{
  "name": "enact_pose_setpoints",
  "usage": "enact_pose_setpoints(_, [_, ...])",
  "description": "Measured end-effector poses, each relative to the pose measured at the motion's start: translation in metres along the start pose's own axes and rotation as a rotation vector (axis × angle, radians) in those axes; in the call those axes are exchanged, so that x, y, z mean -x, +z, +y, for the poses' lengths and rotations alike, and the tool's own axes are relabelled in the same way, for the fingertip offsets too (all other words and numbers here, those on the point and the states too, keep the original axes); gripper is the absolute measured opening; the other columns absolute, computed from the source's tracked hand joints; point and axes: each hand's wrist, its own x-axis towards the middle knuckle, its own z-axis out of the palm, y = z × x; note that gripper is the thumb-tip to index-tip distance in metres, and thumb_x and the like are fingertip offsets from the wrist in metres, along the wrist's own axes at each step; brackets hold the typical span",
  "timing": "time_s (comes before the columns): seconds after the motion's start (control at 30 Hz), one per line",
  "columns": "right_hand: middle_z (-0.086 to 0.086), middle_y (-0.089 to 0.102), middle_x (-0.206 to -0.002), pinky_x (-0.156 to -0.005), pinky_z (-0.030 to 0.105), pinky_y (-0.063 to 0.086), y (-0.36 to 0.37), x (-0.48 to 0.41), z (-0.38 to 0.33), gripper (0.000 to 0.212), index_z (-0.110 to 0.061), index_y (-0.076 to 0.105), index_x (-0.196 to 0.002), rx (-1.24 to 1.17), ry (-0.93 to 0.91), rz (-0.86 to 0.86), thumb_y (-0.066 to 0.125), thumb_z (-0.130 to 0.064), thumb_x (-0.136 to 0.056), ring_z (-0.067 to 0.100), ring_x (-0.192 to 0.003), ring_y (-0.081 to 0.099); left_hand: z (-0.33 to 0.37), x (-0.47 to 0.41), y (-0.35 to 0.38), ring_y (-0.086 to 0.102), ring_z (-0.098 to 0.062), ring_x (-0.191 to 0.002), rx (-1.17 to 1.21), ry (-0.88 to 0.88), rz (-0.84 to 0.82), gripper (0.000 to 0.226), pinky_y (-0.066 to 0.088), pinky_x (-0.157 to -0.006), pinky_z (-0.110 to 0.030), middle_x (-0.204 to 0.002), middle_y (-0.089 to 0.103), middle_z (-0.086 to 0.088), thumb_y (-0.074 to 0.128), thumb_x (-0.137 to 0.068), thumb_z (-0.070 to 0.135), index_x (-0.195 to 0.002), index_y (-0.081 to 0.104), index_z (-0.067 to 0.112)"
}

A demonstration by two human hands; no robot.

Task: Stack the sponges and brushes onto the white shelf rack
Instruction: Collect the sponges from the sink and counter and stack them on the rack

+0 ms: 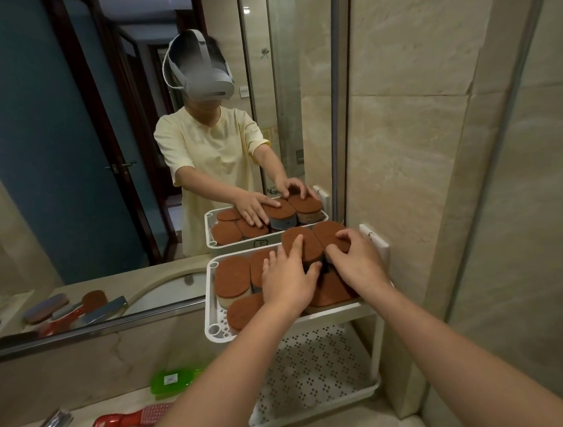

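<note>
Sponges (233,276) on white shelf rack (212,335): likely soft, light, squashy. Left hand (286,281) flat on top, fingers straight; right hand (358,261) curled round one. Best held by sides, gently.

The sponges (232,276) before me have rust-brown tops over bodies that look grey or beige, though I see little of their sides. The shelf rack (211,331) is white, its lower tier (318,377) dotted with small diamond clusters of holes. I also see a red-handled brush (121,421) and a bright green box (172,381).
</note>
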Motion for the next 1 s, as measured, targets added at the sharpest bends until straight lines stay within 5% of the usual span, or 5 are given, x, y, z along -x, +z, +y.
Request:
enact_pose_setpoints(0.17, [0.002, 0.032, -0.153, -0.11, 0.035, 0.033, -0.004, 0.0, 0.002, 0.044, -0.021, 0.052, -0.135, 0.066, -0.061, -0.054, 0.052, -0.031, -0.092, 0.02, -0.138, 0.035, 0.005, 0.003, -0.005, 0.024, -0.029, -0.145, 0.079, -0.094, 0.011, 0.098, 0.018, -0.12, -0.039, -0.156, 0.028, -0.013, 0.053, -0.088, 0.059, -0.153, -0.002, 0.012])
enact_pose_setpoints(0.37, [0.003, 0.035, -0.15, -0.112, 0.037, 0.033, -0.018, 0.018, 0.0, 0.05, -0.022, 0.047, -0.138, -0.006, -0.139, -0.039, 0.054, -0.031, -0.09, 0.022, -0.136, 0.036, 0.005, 0.016, -0.022, 0.007, -0.029, -0.149, 0.087, -0.122, -0.051, 0.111, 0.007, -0.119, -0.039, -0.162, 0.01, -0.01, 0.054, -0.083, 0.067, -0.152, -0.013, 0.011])
enact_pose_setpoints(0.5, [-0.008, 0.05, -0.128, -0.095, 0.027, 0.04, -0.022, 0.045, -0.007, 0.039, -0.027, 0.056, -0.123, -0.174, -0.253, 0.065, 0.056, -0.018, -0.085, 0.01, -0.119, 0.047, 0.003, 0.039, -0.033, 0.017, -0.027, -0.147, 0.196, -0.06, 0.054, 0.096, 0.02, -0.119, -0.043, -0.16, 0.021, -0.002, 0.058, -0.084, 0.058, -0.154, 0.001, 0.024])
enact_pose_setpoints(0.67, [-0.023, 0.05, -0.111, -0.086, 0.02, 0.041, -0.021, 0.091, -0.017, 0.039, -0.042, 0.053, -0.111, -0.317, -0.337, 0.024, 0.055, -0.017, -0.081, -0.002, -0.106, 0.049, -0.005, 0.089, -0.043, 0.046, -0.004, -0.124, 0.377, 0.021, 0.219, 0.062, 0.041, -0.087, -0.027, -0.142, 0.045, 0.017, 0.058, -0.084, 0.042, -0.141, 0.032, 0.04])
enact_pose_setpoints(1.0, [-0.023, 0.053, -0.109, -0.074, 0.01, 0.042, -0.002, 0.177, -0.038, 0.037, -0.038, 0.055, -0.113, -0.402, -0.43, -0.241, 0.057, -0.012, -0.086, -0.008, -0.098, 0.052, -0.046, 0.196, -0.063, 0.049, 0.01, -0.111, 0.577, -0.099, 0.423, 0.04, 0.046, -0.095, -0.024, -0.119, 0.052, 0.023, 0.057, -0.089, 0.018, -0.122, 0.053, 0.039])
